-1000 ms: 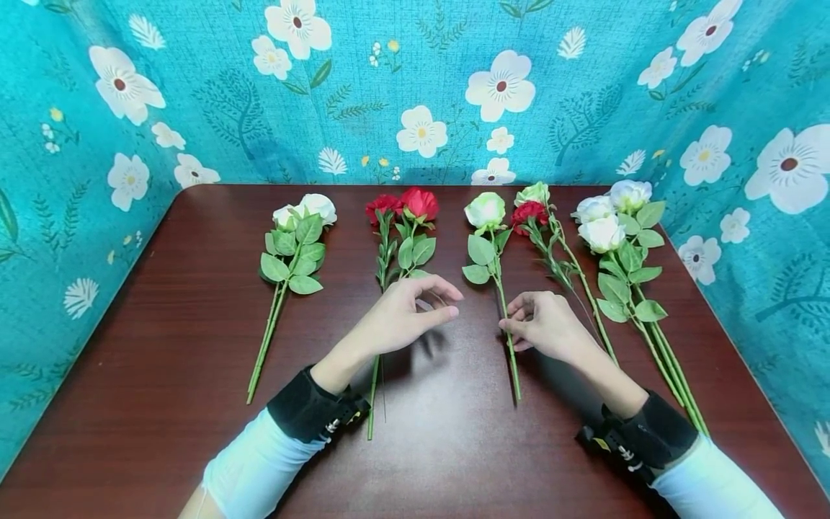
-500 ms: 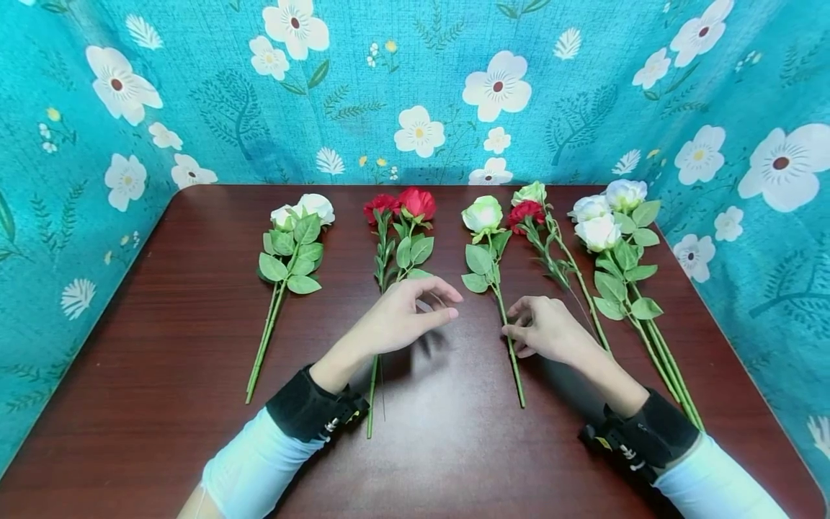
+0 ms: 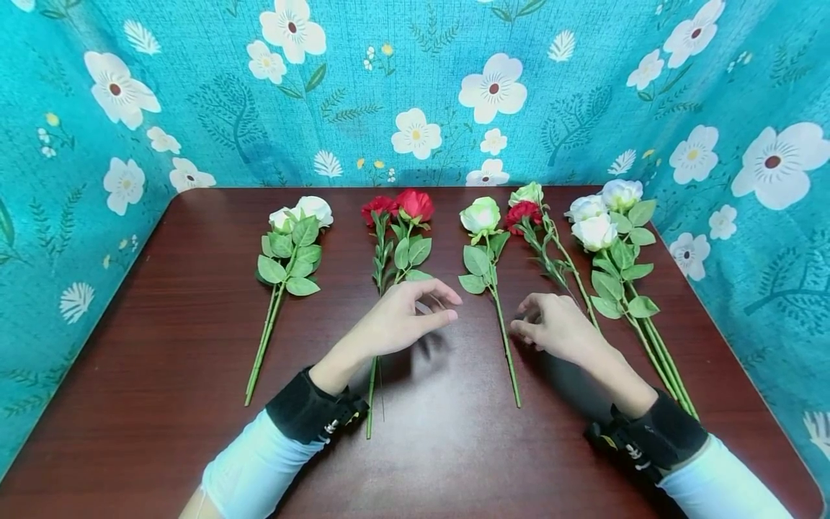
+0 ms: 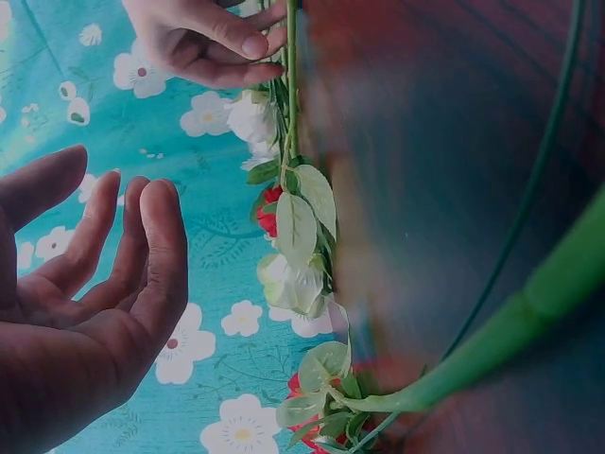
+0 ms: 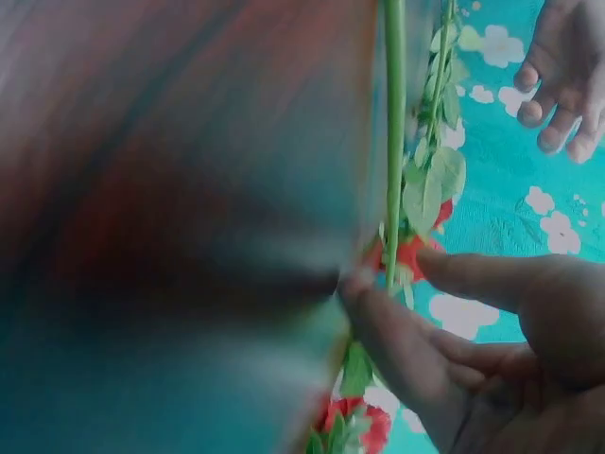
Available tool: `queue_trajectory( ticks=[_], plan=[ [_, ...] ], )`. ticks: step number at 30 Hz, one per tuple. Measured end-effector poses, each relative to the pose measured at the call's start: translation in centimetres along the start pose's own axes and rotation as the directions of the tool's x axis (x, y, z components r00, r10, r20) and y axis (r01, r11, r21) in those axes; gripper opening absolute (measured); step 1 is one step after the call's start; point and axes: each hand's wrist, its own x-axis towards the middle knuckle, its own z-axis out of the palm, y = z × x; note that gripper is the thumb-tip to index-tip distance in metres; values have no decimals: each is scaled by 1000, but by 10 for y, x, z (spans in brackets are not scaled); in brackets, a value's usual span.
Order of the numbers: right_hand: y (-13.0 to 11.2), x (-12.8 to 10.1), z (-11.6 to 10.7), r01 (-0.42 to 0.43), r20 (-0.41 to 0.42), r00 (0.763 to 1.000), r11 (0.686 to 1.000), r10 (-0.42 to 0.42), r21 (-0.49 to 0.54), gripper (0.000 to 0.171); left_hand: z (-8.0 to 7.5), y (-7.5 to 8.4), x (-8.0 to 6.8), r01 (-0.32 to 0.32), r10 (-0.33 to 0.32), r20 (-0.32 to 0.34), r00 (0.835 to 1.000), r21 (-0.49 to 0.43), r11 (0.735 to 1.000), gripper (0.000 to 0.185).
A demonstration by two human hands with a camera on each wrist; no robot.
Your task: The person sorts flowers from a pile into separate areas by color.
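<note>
Your right hand (image 3: pixel 556 328) rests on the table (image 3: pixel 162 346) just beside the pale green rose (image 3: pixel 481 215). Its fingers are loosely bent and hold nothing. The rose has a round, pale green and white head, a few green leaves under it and one long thin green stem. It lies flat in the middle of the table, between the red roses (image 3: pixel 405 205) and your right hand. Your left hand (image 3: pixel 405 317) hovers on the rose's other side, fingers loose, holding nothing.
</note>
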Motion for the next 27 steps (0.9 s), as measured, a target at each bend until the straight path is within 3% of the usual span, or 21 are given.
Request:
queue_trajectory(
  ticks=[5, 12, 17, 27],
  plan=[
    [14, -3, -15, 42, -130, 989, 965, -77, -258, 20, -1, 1, 0, 5, -5, 2, 1000, 5, 1000, 17],
    [29, -14, -29, -30, -137, 990, 891, -36, -453, 25, -1, 1, 0, -2, 2, 7, 1000, 12, 1000, 17],
    [41, -17, -33, -73, -69, 997, 863, 44, -500, 37, -1, 2, -1, -3, 2, 10, 1000, 21, 1000, 17],
    [72, -23, -53, -134, -73, 991, 879, 114, -457, 28, -1, 2, 0, -9, 9, 22, 1000, 22, 1000, 17]
  ],
)
